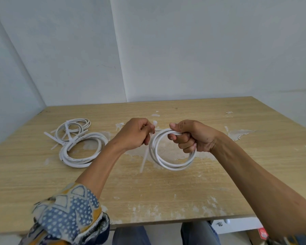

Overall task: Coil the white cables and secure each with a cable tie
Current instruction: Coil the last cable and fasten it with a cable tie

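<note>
My right hand (191, 137) is closed around the top of a coiled white cable (168, 165), holding the loops upright above the table. My left hand (136, 133) pinches a white cable tie (144, 160) at the coil's left side; the tie's tail hangs down and is blurred. On the table to the left lie two other white cable coils, a large one (81, 151) and a smaller one (72, 126) behind it, each with a tie across it. Loose cable ties (51, 137) lie beside them.
The wooden table (184, 191) has worn white patches and sits against pale walls at the back and left. My knees in blue trousers (166, 234) show under its front edge. A red-and-white item (262, 233) lies on the floor at lower right.
</note>
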